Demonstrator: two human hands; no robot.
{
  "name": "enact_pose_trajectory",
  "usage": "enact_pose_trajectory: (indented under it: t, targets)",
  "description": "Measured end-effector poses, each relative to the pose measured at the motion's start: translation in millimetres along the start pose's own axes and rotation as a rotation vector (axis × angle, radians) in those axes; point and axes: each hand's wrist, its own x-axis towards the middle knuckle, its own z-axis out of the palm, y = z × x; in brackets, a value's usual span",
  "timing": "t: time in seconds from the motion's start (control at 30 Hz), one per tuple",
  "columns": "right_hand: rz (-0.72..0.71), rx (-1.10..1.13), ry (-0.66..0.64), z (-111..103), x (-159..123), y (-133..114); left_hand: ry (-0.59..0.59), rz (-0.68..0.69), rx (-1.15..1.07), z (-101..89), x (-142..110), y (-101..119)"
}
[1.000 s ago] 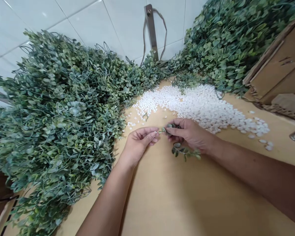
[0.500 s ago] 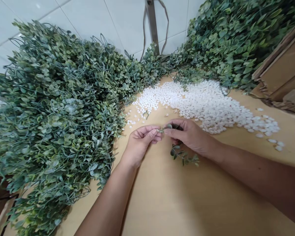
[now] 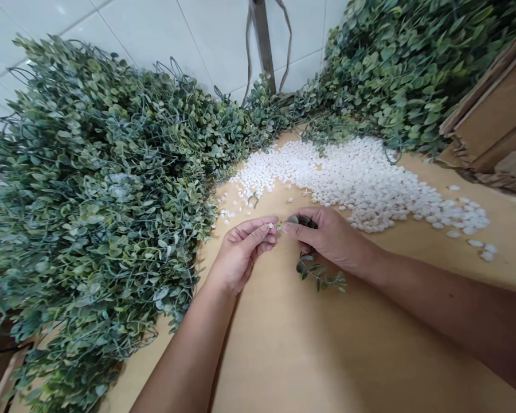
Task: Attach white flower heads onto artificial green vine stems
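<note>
Over the middle of the table, my left hand [image 3: 246, 248] pinches a small white bead-like piece [image 3: 271, 226] between thumb and fingertips. Just to its right, my right hand [image 3: 322, 232] is closed around an artificial leafy sprig [image 3: 320, 277]. The tip of the sprig pokes out between thumb and forefinger toward the white piece, and its leafy end hangs below the palm. A narrow gap separates the two hands' fingertips. Whether the sprig tip touches the white piece I cannot tell. Beyond the hands lies a spread of small white pieces [image 3: 361, 180].
A tall heap of artificial greenery [image 3: 107, 189] covers the left side, with another leafy heap [image 3: 395, 80] at the back right. A cardboard box [image 3: 494, 115] stands at the right edge. Behind the wooden table [image 3: 284, 350] are a tiled wall [image 3: 215, 34] and a metal post [image 3: 264, 46].
My left hand has drawn slightly left, and its thumb has shifted, so the white piece now shows at the fingertips. My right hand keeps its hold on the sprig.
</note>
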Motion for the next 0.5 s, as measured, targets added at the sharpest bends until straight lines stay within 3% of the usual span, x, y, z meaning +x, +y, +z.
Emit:
enact_pose_trajectory:
  t: [0.17,0.5]
  targets:
    - [-0.033,-0.076,0.012,0.9,-0.5,0.1,0.034,0.049,0.056,2.8,0.7,-4.0]
    - [-0.046,-0.011,0.002,1.1,1.4,4.1,0.133,0.190,0.117,3.6,3.3,-5.8]
